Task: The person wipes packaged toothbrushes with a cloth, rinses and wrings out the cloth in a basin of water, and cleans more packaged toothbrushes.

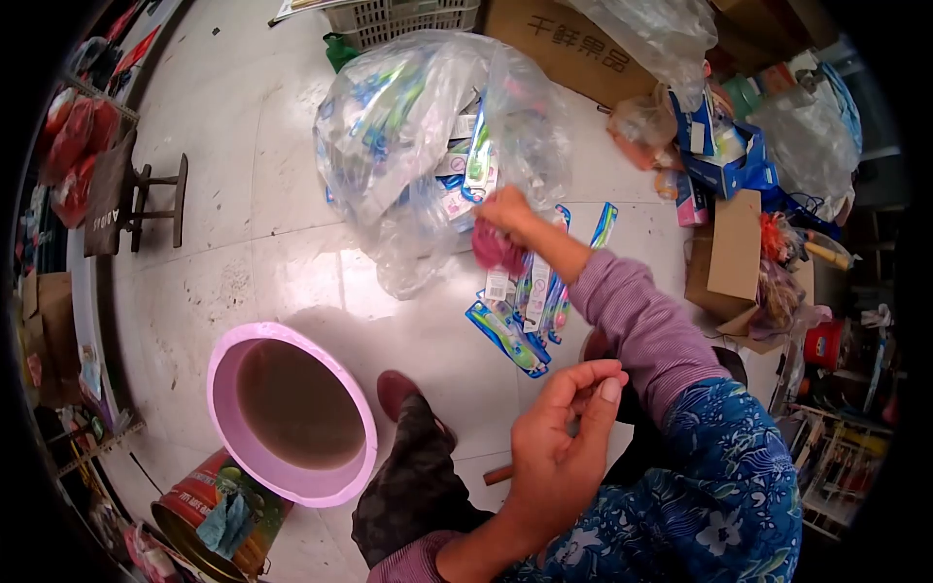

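Observation:
My right hand (512, 216) is closed round a crumpled dark pink cloth (498, 249), at the front edge of a large clear plastic bag (398, 126) full of packaged toothbrushes. Just below the cloth, several toothbrush packs (507, 335) lie loosely overlapped on the floor. Nearer my body is my left hand (566, 437), raised in front of the blue floral apron, its fingers curled and its thumb pressed near the index fingertip. Whatever it may pinch is too small or hidden to tell.
A pink basin (222, 413) of murky water stands at the lower left, beside a red-green tin (199, 500). A small folding stool (112, 199) is at the left. Cardboard boxes (734, 253) and plastic bags crowd the right; a grey crate (403, 19) stands behind the large bag.

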`<state>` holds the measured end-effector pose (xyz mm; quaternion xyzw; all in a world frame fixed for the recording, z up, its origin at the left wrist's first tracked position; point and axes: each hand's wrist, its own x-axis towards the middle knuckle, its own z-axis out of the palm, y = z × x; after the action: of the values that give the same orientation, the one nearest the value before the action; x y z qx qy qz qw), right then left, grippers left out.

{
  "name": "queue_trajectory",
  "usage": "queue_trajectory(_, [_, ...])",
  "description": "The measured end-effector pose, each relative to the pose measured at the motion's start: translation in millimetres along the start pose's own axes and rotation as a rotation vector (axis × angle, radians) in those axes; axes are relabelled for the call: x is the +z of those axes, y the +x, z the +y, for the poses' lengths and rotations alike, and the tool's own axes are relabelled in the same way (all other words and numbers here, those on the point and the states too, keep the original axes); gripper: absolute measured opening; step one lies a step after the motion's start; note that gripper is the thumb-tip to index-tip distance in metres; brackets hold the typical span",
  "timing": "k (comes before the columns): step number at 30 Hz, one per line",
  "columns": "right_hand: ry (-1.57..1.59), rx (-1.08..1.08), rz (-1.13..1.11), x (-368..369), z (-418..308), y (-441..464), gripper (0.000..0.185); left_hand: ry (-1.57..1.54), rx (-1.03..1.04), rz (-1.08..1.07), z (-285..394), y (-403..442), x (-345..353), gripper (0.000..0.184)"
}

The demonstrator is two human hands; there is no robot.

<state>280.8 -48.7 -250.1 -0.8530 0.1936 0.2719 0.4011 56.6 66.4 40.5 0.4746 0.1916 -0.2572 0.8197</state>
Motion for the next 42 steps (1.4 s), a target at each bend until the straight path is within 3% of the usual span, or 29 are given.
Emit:
queue_trajectory(1, [0.250, 0.028, -0.019, 8.8, 3.7, -18.7, 0.032, 0.003, -0.002, 0.000, -1.2, 0.7, 0.7, 0.023])
queue_trajectory(2, [0.256, 0.031, -0.020, 18.1, 3.9, -21.2, 0.032, -0.012, 0.000, -0.011, -3.5, 1.2, 0.6, 0.023])
queue_trajectory(4, [0.599, 0.238, 0.144, 39.2, 9.1, -16.5, 0.046, -0.024, -0.004, -0.021, -9.7, 1.7, 2.3, 0.023])
queue_trajectory(6, [0.616, 0.293, 0.139, 55.4, 18.3, 11.0, 0.046, -0.063, 0.057, -0.006, -15.6, 1.4, 5.3, 0.021])
queue_trajectory(9, [0.720, 0.293, 0.138, 53.4, 12.0, 24.0, 0.021, -0.043, 0.046, 0.001, -16.9, -0.4, 5.5, 0.021])
queue_trajectory(10, [0.719, 0.291, 0.141, 44.1, 3.6, 16.9, 0.021, -0.044, 0.048, -0.002, -17.1, -1.0, 5.8, 0.021])
queue_trajectory(13, [0.819, 0.026, 0.130, 9.9, -21.2, 0.2, 0.005, -0.048, 0.026, -0.001, -14.9, -1.7, 6.0, 0.023])
queue_trajectory(17, [0.800, -0.181, 0.159, -52.4, -71.4, -24.1, 0.007, -0.003, 0.012, -0.010, -15.5, 0.0, 9.9, 0.024])
queue_trajectory(19, [0.965, -0.356, 0.057, -75.5, -94.6, -42.5, 0.008, 0.000, 0.015, -0.014, -19.7, 1.1, 10.9, 0.024])
queue_trajectory(24, [0.909, -0.487, -0.085, -71.8, -76.0, -78.9, 0.011, 0.029, 0.043, -0.021, -22.5, 3.2, 16.5, 0.024])
queue_trajectory(26, [0.859, -0.315, -0.035, -46.9, -55.6, -72.8, 0.011, 0.029, 0.044, -0.020, -24.3, 4.6, 18.5, 0.024])
queue_trajectory(29, [0.827, -0.281, -0.127, -25.1, -29.6, -66.9, 0.010, 0.005, 0.032, -0.006, -29.5, 4.0, 20.4, 0.024])
queue_trajectory(42, [0.734, -0.268, -0.062, -2.3, 6.2, -72.5, 0.017, 0.077, 0.033, -0.028, -46.2, -5.2, 30.4, 0.023])
